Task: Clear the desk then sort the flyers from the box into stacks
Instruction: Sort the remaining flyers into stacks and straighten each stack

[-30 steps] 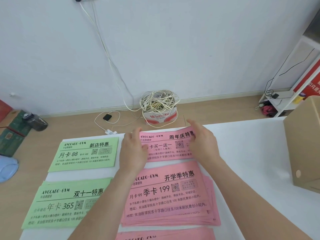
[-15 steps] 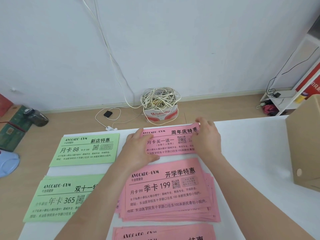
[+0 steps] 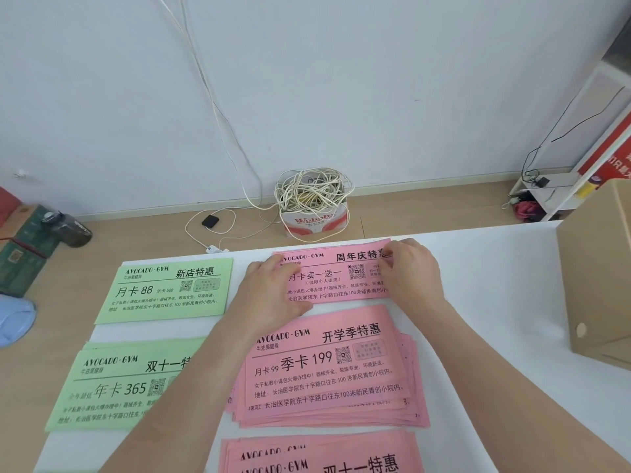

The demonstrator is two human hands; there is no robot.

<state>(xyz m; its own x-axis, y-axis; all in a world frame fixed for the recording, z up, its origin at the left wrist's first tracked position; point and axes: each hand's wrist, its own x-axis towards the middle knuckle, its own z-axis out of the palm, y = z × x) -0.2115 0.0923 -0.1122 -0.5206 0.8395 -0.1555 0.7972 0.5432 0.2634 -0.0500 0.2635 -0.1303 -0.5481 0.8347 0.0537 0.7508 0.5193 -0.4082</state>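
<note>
Risk we flag: the far pink stack [image 3: 327,279] sits just short of the desk's [image 3: 495,285] far edge, right past the fingertips. A shove forward could tip sheets onto the floor, and uneven pressure would fan them. The left hand [image 3: 273,295] lies flat, fingers nearly straight, pressing the stack's left end, with the thumb along its near edge. The right hand [image 3: 415,271] has its fingers bent over the right end; we cannot tell if they pinch or only press. The nearer pink stack [image 3: 327,367] lies just behind both wrists.
</note>
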